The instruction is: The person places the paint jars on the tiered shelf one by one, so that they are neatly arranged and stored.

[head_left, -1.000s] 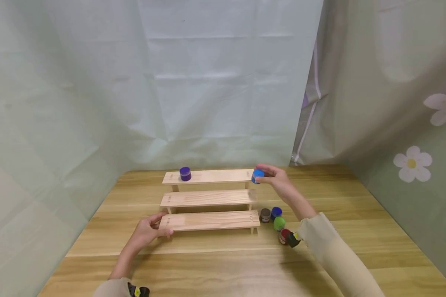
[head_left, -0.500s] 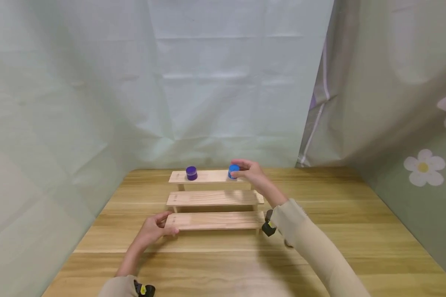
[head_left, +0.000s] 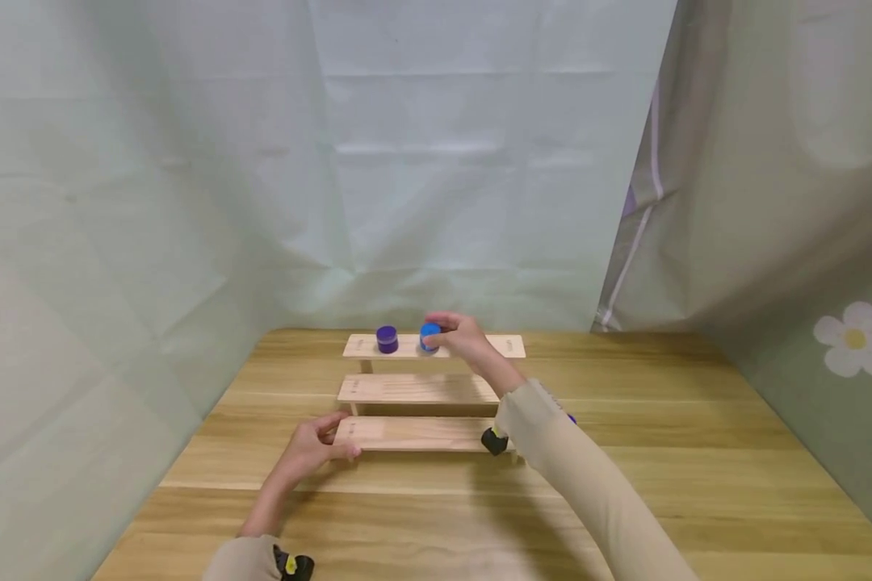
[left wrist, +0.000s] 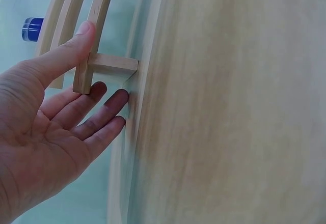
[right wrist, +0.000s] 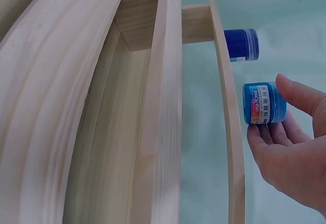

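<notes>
A three-step wooden shelf rack [head_left: 421, 434] stands on the table. My left hand [head_left: 311, 449] grips the left end of its lowest board, thumb at the front edge and fingers behind, as the left wrist view [left wrist: 76, 107] also shows. My right hand [head_left: 465, 337] pinches a light blue paint jar [head_left: 429, 336] between thumb and fingers above the top board. In the right wrist view, a small gap separates the labelled light blue jar [right wrist: 264, 103] from the board. A purple-blue paint jar [head_left: 387, 340] stands on the top board, left of the held one.
Part of a dark blue jar [head_left: 572, 419] peeks out from behind the right sleeve; anything else there is hidden. A pale curtain [head_left: 436, 202] hangs behind the wooden table [head_left: 378, 516]. Black wrist cameras [head_left: 494, 440] sit at both cuffs.
My right hand has carried the light blue jar leftward along the top board towards the purple-blue jar. Its arm now covers most jars on the right. My left hand keeps its grip.
</notes>
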`<state>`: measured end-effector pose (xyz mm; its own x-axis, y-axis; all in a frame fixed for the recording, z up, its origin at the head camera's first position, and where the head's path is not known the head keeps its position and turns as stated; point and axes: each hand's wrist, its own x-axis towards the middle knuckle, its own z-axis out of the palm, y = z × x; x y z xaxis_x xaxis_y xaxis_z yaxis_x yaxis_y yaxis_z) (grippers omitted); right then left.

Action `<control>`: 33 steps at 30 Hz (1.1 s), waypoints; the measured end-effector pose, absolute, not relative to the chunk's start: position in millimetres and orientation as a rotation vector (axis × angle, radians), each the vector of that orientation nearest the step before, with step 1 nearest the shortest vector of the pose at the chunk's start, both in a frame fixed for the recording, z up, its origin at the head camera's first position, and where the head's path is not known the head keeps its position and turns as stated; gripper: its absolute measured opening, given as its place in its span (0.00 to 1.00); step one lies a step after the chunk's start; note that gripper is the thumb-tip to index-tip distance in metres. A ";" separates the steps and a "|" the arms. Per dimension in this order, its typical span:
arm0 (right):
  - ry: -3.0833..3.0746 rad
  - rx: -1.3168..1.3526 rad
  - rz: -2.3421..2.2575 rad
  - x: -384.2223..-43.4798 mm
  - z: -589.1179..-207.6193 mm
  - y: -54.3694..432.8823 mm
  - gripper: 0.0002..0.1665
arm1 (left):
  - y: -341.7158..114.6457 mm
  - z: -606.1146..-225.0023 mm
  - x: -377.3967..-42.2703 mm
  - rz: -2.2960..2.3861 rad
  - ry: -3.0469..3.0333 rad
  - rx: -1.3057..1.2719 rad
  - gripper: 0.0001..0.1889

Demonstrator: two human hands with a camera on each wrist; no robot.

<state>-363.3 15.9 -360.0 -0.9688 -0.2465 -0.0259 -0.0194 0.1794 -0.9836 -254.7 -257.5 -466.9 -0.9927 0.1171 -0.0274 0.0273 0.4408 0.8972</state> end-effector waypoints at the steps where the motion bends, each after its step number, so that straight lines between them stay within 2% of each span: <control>1: 2.270 -0.260 -1.884 -363.6 -359.8 14.6 0.27 | -257.1 -467.1 -254.5 1.608 2.594 0.141 0.41; 19: 2.257 -0.209 -1.921 -365.8 -367.8 23.9 0.28 | -245.9 -468.4 -260.1 1.610 2.575 0.156 0.41; 25: 2.250 -0.222 -1.914 -363.2 -366.9 29.4 0.31 | -243.6 -467.5 -261.7 1.591 2.579 0.181 0.40; 33: 2.217 -0.233 -1.903 -357.6 -364.4 64.4 0.34 | -245.2 -466.4 -267.4 1.542 2.598 0.136 0.41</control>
<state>-357.6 64.4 -364.4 -0.9655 -0.2545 -0.0558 0.0165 0.1538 -0.9880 -267.4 -245.2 -466.4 -0.9891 0.1365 -0.0546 0.0175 0.4778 0.8783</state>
